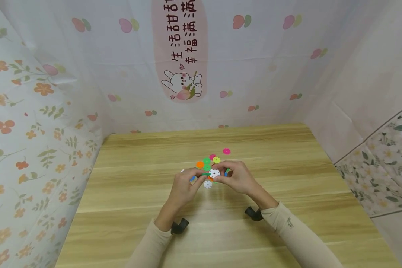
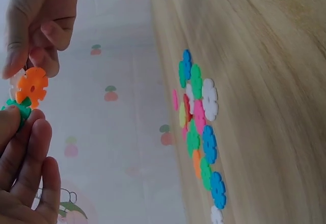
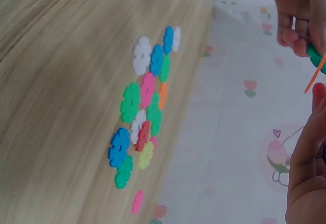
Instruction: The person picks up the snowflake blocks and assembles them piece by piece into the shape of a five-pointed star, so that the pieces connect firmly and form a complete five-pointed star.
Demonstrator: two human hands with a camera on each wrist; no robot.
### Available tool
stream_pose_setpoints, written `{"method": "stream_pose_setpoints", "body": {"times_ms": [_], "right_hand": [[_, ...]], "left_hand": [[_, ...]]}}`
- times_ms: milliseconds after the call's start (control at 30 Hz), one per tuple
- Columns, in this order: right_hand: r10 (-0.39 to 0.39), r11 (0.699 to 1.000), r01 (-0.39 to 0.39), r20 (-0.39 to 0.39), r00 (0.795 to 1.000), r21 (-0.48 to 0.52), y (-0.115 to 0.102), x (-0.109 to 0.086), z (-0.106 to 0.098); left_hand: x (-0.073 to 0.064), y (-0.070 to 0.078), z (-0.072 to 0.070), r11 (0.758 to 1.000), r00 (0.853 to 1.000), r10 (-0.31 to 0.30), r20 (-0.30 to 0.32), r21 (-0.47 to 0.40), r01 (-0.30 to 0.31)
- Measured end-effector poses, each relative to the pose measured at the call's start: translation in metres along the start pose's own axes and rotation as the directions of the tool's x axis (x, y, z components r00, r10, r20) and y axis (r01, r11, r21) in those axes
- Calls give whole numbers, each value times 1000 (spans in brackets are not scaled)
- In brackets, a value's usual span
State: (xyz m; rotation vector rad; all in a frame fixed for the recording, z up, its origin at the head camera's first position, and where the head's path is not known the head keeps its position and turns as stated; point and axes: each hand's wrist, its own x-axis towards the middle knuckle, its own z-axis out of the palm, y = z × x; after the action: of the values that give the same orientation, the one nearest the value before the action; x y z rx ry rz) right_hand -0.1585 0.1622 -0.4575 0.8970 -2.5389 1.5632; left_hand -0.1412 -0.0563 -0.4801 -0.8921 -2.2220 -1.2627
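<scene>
Above the table, both hands are close together over several flat, notched plastic snowflake discs. My left hand pinches a green snowflake disc between thumb and fingers. My right hand holds a white snowflake disc by its edge, thumb below and forefinger above. An orange snowflake disc meets the green and white ones between the hands; seen from the right wrist, this orange disc is edge-on. How firmly the three are slotted together cannot be told. Fingertips hide parts of them.
Loose discs lie flat on the wooden table beneath and beyond the hands, among them a white one, an orange one and a pink one. Patterned cloth hangs behind the table and at both sides.
</scene>
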Motion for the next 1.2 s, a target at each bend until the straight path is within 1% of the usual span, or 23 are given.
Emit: {"method": "stream_pose_setpoints", "body": {"times_ms": [100,133,200,267,333,400,433,467,500,533,600,667,733,767,833,867,900,933,1000,1033,1100,1133,1200], "right_hand": [[-54,998,54,-10,998,-40,0,0,2],[-73,995,72,-9,997,-61,0,0,3],[-96,991,96,1,995,-89,1,1,4],[-104,989,106,19,994,-100,3,2,4],[-82,992,84,25,996,-92,8,3,2],[-25,999,25,11,1000,-28,16,4,-2],[14,1000,-14,0,1000,23,21,4,-5],[58,995,-57,-14,998,76,27,4,-7],[105,986,-101,-28,994,136,33,3,-9],[150,971,-139,-40,988,195,40,3,-11],[227,936,-202,-54,972,289,54,0,-13],[284,907,-249,-58,957,339,68,-3,-13],[328,888,-286,-61,943,361,80,-6,-12],[346,879,-302,-59,936,369,86,-7,-11],[389,861,-339,-61,919,379,95,-8,-10],[411,852,-357,-64,910,384,99,-8,-10],[431,845,-376,-71,899,380,102,-9,-10],[450,842,-394,-77,890,368,106,-8,-10],[479,839,-427,-87,873,338,111,-8,-10],[488,840,-440,-86,869,317,114,-7,-11],[504,842,-472,-68,861,262,119,-7,-12],[506,847,-484,-53,861,219,123,-7,-12],[506,855,-498,-22,862,146,127,-6,-11]], "left_hand": [[-1,0,1,1000,1000,7,-2,17,-7],[-2,0,0,1000,1000,0,1,19,0],[-3,0,0,999,999,-35,6,5,35],[-5,0,0,996,996,-88,17,-24,89],[-6,0,-1,985,987,-158,33,-69,160],[-7,0,0,959,967,-247,57,-132,253],[-8,-1,0,939,953,-295,71,-160,303],[-9,-2,0,916,935,-343,87,-187,354],[-10,-3,-1,887,912,-396,109,-210,410],[-12,-4,-2,851,883,-448,138,-237,469],[-17,-6,-4,775,817,-539,206,-258,577],[-23,-7,-6,680,724,-617,308,-253,688],[-31,-9,-6,588,630,-661,408,-240,772],[-35,-10,-5,550,588,-674,448,-227,803],[-43,-11,-4,484,517,-688,509,-207,850],[-47,-12,-3,464,496,-690,527,-203,862],[-50,-12,-3,451,479,-692,539,-195,871],[-52,-13,-2,444,466,-694,549,-183,877],[-57,-14,-3,449,448,-693,564,-148,881],[-58,-14,-3,462,445,-690,571,-125,878],[-62,-15,-4,506,450,-677,582,-76,859],[-63,-15,-5,521,450,-674,586,-55,852],[-65,-15,-7,550,454,-669,588,-19,835]]}}
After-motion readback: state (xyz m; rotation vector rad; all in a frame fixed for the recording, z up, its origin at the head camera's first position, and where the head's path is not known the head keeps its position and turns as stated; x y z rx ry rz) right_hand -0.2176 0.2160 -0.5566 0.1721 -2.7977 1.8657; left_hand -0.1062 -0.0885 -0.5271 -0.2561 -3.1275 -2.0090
